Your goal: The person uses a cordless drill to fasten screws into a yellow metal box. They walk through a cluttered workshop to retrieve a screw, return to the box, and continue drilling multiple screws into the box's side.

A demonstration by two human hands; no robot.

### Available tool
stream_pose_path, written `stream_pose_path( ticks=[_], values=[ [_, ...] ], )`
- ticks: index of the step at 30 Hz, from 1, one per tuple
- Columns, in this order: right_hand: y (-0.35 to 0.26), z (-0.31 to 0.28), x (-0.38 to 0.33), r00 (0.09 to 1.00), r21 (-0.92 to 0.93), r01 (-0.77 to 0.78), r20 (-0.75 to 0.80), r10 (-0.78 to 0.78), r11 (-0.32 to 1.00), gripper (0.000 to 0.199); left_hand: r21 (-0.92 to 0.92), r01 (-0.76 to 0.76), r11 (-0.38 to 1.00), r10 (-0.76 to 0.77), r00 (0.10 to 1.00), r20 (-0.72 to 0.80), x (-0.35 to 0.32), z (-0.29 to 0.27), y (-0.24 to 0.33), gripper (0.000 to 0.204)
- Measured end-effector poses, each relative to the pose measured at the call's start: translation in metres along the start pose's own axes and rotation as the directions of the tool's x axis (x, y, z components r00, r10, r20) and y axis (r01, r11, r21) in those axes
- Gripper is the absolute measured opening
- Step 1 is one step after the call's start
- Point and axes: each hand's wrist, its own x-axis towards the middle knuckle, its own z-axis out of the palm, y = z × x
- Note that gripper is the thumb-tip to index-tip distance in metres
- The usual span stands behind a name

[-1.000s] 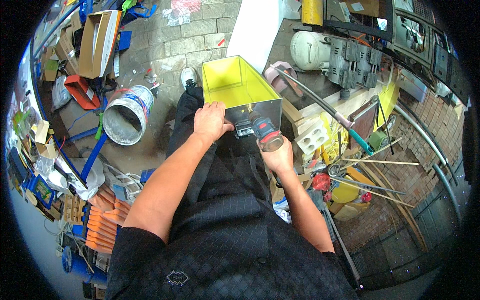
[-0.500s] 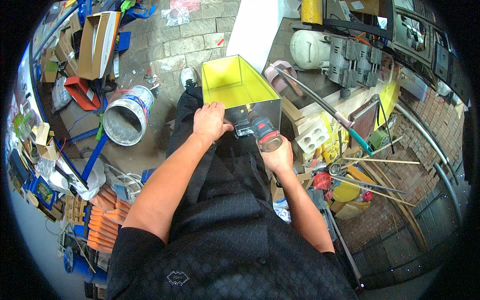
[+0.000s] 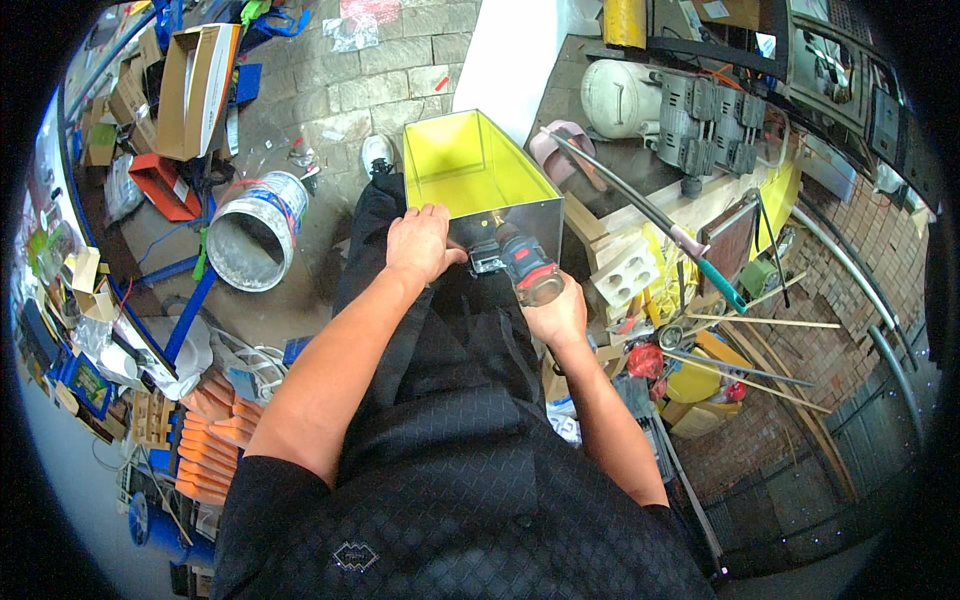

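The fingers [image 3: 432, 222] of the left hand [image 3: 421, 245] are being laid flat and fairly close together over the near edge of a metal box [image 3: 478, 172], with the palm pressed against its near wall. The box is open at the top, yellow on the inside and bare grey metal on the outside, and it is being held over the person's lap, tilted away from the body. The right hand [image 3: 556, 315] is being kept wrapped around the grip of a drill [image 3: 522, 265], whose dark body with red and blue parts is being aimed at the box's grey near wall [image 3: 520, 217]. The nose of the drill is being held against or just at that wall; contact cannot be told for certain. The right fingers are mostly hidden behind the drill, so their exact curl cannot be told.

Dark trousers and a dark patterned shirt are being worn by the person, and a white shoe [image 3: 376, 152] is being shown just beyond the box on the paved floor. To the left, a round metal bucket [image 3: 253, 230] is lying on its side, well apart from the hands. A cardboard carton [image 3: 196, 88] is standing farther off at upper left. To the right, a white hollow block [image 3: 627, 280] is lying near the drill, beside long rods [image 3: 745, 322] and a yellow tub [image 3: 695, 380].
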Motion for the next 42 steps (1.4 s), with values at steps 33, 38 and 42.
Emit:
stream_pose_path(
  ticks=[33,38,42],
  values=[
    [-0.003,0.005,-0.002,0.999,0.017,-0.044,-0.013,0.044,0.999,0.054,-0.002,-0.004,1.0,0.004,1.0,-0.015,0.0,0.003,-0.002,0.069],
    [0.007,0.01,0.001,0.999,0.023,-0.044,-0.006,0.044,0.999,0.056,-0.007,-0.001,1.0,0.001,1.0,-0.008,0.0,0.002,-0.001,0.069],
    [-0.003,0.005,-0.003,0.999,0.029,-0.031,-0.021,0.031,0.999,0.05,-0.012,0.002,1.0,-0.002,1.0,-0.007,-0.001,-0.001,-0.001,0.069]
  ],
)
